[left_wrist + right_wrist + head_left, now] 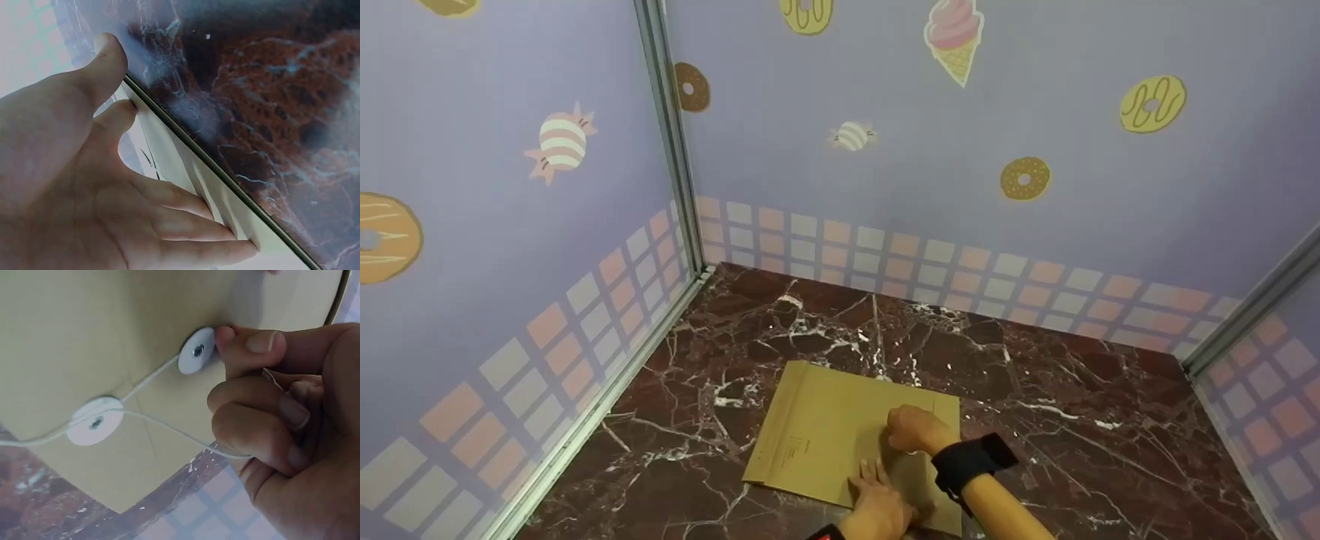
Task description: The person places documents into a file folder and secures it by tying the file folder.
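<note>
A brown kraft paper document envelope (pixel 832 420) lies on the dark marble floor. In the right wrist view, two white round paper buttons (pixel 191 363) with metal centres are fixed to it. A thin white string (pixel 169 429) runs between the buttons and into my right hand (pixel 270 399). The curled fingers of that hand grip the string, with the fingertips right by the upper button. My left hand (pixel 877 506) rests on the envelope near its front edge, fingers straight and spread. Its palm and thumb show in the left wrist view, along the envelope's edge.
Marble floor (pixel 675 420) with white veins surrounds the envelope. Lilac walls (pixel 900 172) with painted sweets and pink and white squares stand behind and at both sides. A metal strip (pixel 585 420) runs along the foot of the left wall. Black bands (pixel 971 465) circle the wrists.
</note>
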### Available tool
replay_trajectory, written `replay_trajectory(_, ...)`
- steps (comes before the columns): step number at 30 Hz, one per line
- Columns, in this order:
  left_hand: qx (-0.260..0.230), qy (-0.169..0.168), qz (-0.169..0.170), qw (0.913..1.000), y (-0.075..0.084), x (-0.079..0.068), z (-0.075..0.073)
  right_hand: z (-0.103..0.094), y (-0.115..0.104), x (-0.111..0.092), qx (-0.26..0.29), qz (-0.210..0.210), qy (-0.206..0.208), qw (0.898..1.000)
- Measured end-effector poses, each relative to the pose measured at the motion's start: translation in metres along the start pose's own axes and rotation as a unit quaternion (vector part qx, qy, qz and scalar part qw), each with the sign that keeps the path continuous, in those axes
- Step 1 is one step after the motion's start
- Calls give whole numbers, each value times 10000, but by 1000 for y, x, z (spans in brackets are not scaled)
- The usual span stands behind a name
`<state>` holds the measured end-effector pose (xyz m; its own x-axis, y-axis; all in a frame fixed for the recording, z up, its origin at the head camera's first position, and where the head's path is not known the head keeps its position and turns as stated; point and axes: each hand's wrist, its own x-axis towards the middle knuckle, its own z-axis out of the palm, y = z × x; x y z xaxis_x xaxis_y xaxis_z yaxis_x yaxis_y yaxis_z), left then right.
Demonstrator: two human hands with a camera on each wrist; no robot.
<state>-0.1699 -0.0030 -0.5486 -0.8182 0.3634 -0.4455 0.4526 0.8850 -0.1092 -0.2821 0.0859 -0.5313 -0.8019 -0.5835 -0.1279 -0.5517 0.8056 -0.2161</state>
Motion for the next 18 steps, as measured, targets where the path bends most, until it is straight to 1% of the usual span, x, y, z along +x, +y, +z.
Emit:
replay_trajectory(2, -180, 1, -52, 9998, -1, -1, 0, -1, 4, 2, -25, -144, 75, 9999)
replay_trajectory(3, -386, 22, -192, 9991, -2, -1, 0, -1, 5, 3, -43, -229, 138, 9996)
replay_trajectory(5, -423, 50, -280, 9987, 0, -1, 2, -1, 13, 0, 1, -321, 253, 9992)
replay_trajectory(8, -421, 80, -373, 9984, 0, -1, 2, -1, 25, -4, 59, -524, 609, 9967)
replay_trajectory(10, -403, 5, -370, 9985, 1, 0, 2, -1, 32, -6, 92, -707, 862, 9937)
replay_trajectory(11, -470, -36, -376, 9982, 1, 1, 1, 0, 35, -7, 99, -784, 982, 9920)
replay_trajectory(12, -657, -36, -452, 9968, 1, 2, 1, 1, 38, -9, 146, -812, 1064, 9909)
replay_trajectory(15, -1404, 100, -899, 9860, 4, 4, 0, 3, 42, -12, 406, -724, 1270, 9884)
replay_trajectory(18, -1984, 354, -1323, 9705, 7, 6, 0, 7, 44, -16, 713, -362, 1414, 9867)
